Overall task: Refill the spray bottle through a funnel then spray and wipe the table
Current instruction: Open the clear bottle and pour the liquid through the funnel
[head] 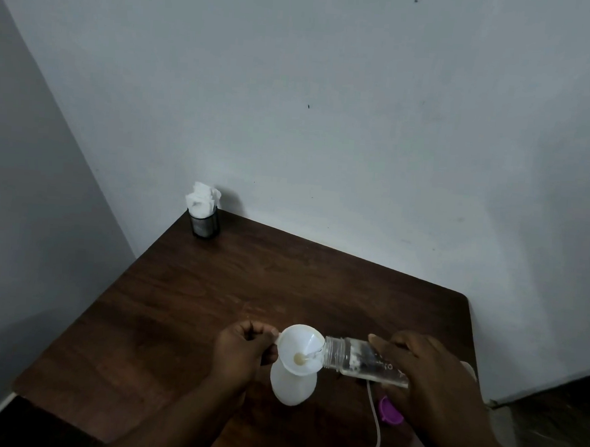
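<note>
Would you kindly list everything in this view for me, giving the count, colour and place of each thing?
table: one, dark brown wood, set into the corner of the room
mesh holder: one, black, far left corner of the table
tissues: a bunch, white, standing in the mesh holder
spray bottle: one, white, upright near the front edge, its spray head off
funnel: one, white, seated in the spray bottle's neck
clear bottle: one, transparent, tipped with its mouth at the funnel's rim
cap: one, purple, on the table below the clear bottle
tube: one, thin, whitish, lying on the table right of the spray bottle
left hand: holds the funnel's edge
right hand: grips the clear bottle
</note>
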The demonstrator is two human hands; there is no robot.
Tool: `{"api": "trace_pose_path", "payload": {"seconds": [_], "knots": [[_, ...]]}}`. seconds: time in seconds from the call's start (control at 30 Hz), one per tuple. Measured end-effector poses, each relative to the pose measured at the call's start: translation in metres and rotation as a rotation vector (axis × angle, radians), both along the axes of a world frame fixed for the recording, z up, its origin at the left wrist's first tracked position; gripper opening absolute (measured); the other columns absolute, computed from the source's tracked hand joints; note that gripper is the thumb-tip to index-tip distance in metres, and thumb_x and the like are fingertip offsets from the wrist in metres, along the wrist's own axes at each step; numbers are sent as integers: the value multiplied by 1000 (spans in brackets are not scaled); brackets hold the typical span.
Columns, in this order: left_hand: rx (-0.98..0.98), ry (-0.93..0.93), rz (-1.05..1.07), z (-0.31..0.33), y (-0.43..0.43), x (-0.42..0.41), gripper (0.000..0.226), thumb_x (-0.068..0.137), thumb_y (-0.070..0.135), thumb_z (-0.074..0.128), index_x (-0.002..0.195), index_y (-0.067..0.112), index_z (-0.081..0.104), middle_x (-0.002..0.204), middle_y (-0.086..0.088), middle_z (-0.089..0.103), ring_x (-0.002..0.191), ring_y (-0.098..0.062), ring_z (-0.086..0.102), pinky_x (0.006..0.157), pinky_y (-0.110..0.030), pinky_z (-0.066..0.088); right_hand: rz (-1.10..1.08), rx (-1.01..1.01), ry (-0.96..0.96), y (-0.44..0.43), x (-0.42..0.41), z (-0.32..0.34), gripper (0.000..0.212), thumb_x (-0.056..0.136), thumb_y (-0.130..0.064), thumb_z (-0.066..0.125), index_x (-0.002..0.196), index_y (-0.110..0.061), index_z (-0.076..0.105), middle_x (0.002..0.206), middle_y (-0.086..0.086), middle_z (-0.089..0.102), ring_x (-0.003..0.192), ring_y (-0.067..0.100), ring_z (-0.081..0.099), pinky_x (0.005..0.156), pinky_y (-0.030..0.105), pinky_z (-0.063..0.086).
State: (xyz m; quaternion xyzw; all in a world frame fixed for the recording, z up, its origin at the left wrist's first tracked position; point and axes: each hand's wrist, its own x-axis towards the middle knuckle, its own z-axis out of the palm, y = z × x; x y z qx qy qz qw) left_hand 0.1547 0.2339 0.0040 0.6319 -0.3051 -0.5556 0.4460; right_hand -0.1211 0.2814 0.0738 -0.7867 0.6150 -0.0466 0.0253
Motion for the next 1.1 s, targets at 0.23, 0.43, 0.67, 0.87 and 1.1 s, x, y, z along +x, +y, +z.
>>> {"api": "trace_pose_path", "payload": {"seconds": [0.23, 0.43, 0.67, 0.87, 1.1], "knots": [[-1, -8, 1, 2, 1, -1, 4, 91, 3, 71, 89, 2, 74, 82, -19, 76, 70, -25, 70, 66, -35, 60, -78, 75, -89, 4, 3, -4, 76, 61, -50, 81, 131, -52, 51, 114, -24, 54, 101, 1, 50, 71, 22, 45], [11, -77, 7, 6, 1, -1, 3, 89, 7, 74, 91, 8, 73, 83, -13, 77, 72, -24, 71, 63, -34, 60, -124, 137, -488, 8, 6, -17, 69, 65, -45, 82, 124, -60, 50, 115, -32, 52, 103, -7, 53, 82, 25, 51], [-333, -551, -7, 44, 22, -13, 19, 83, 24, 79, 94, 31, 66, 93, 12, 68, 86, -4, 65, 71, -23, 55, -265, 203, -873, 18, 13, -28, 65, 60, -29, 91, 117, -44, 62, 112, -17, 66, 99, -7, 62, 82, 19, 51], [-399, -291, -473, 76, 60, -70, 35, 75, 18, 85, 99, 33, 65, 95, 9, 71, 83, -7, 70, 69, -24, 58, -343, 201, -1077, 30, 10, -33, 62, 62, -20, 91, 118, -29, 65, 109, -9, 73, 100, 6, 68, 85, 29, 56], [-347, -219, -571, 72, 73, -115, 44, 79, 10, 83, 110, 32, 62, 106, 24, 72, 101, 6, 68, 80, -9, 53, -435, 142, -1265, 53, 2, -45, 59, 60, -30, 77, 118, -25, 63, 109, -4, 73, 102, 11, 68, 88, 36, 56]]}}
